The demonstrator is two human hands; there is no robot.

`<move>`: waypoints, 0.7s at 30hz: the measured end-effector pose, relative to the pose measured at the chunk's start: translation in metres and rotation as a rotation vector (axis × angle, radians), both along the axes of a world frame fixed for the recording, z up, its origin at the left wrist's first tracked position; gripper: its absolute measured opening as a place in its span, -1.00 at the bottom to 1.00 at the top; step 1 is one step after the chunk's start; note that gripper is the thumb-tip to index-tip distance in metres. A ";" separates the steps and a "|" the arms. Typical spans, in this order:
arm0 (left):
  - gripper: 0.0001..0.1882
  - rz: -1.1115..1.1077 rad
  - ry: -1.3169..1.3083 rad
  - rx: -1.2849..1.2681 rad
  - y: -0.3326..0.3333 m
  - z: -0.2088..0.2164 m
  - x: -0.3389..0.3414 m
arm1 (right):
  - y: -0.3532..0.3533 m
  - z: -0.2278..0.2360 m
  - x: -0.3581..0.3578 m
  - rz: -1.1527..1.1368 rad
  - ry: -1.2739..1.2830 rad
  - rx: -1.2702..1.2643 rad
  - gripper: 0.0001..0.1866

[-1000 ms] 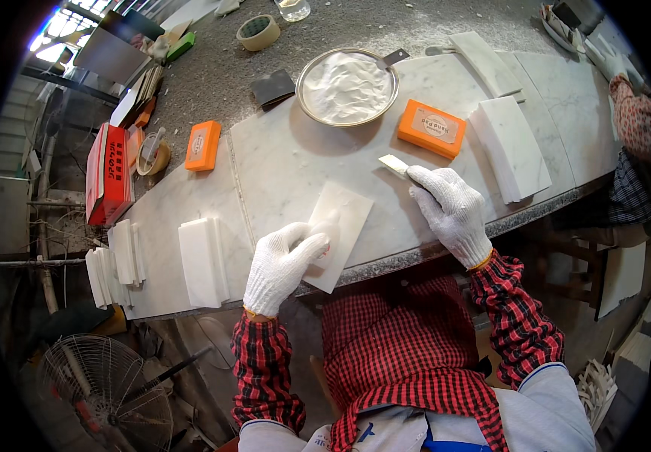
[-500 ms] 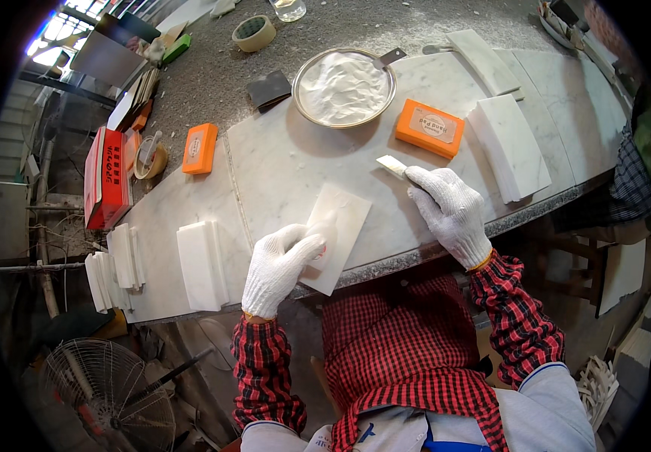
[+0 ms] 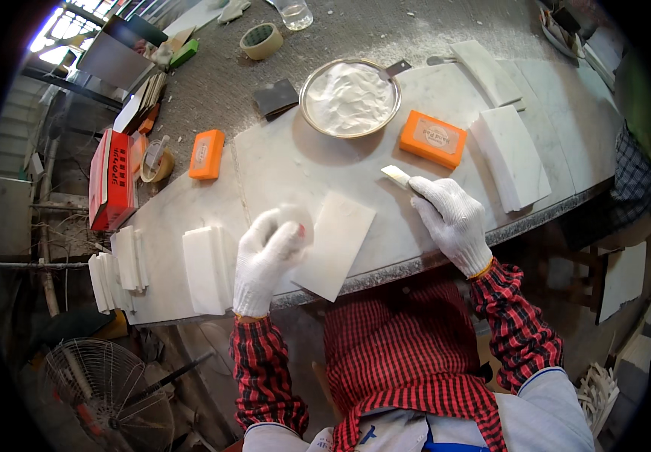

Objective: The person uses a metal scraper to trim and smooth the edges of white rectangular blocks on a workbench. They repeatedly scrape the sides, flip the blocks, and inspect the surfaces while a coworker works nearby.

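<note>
A white marble tile (image 3: 336, 242) lies flat on the marble worktop (image 3: 295, 162), near its front edge. My left hand (image 3: 265, 260), in a white knit glove, is lifted just left of the tile and is closed around a small pale pad. My right hand (image 3: 454, 221), also gloved, rests on the worktop to the tile's right and pinches a small cream block (image 3: 397, 176) at its fingertips.
A metal pan of white powder (image 3: 349, 98) sits behind. Nearby are two orange blocks (image 3: 432, 138) (image 3: 206, 154), stacked white tiles (image 3: 510, 156) (image 3: 204, 269) (image 3: 118, 264), a red box (image 3: 111, 179), tape rolls (image 3: 260, 39), a glass (image 3: 293, 11) and a fan (image 3: 103, 388) on the floor.
My left hand has lifted off the tile and shifted left with the pad. My right hand has stayed put.
</note>
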State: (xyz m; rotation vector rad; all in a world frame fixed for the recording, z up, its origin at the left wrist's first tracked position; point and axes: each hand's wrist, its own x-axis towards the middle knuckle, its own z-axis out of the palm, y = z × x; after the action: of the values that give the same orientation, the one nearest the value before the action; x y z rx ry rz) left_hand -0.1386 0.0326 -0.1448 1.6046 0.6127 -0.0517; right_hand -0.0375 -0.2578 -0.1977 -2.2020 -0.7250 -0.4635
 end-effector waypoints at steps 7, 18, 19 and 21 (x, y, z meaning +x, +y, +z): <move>-0.67 0.318 -0.513 0.153 0.067 -0.047 0.098 | 0.006 0.011 -0.002 -0.003 -0.035 -0.025 -0.68; -0.57 0.270 0.076 0.896 0.103 -0.063 0.205 | 0.003 0.018 -0.005 0.006 0.004 -0.027 -0.68; -0.55 0.272 0.097 0.907 0.105 -0.065 0.205 | 0.003 0.015 -0.006 0.012 -0.002 -0.008 -0.68; -0.48 0.279 0.070 0.877 0.106 -0.065 0.201 | 0.004 0.014 -0.007 0.028 -0.004 0.030 -0.67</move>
State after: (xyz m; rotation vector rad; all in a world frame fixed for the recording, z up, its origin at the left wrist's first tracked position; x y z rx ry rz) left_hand 0.0625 0.1383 -0.2094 2.3392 0.9886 0.4236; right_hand -0.0445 -0.2541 -0.1840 -2.1608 -0.7461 -0.4621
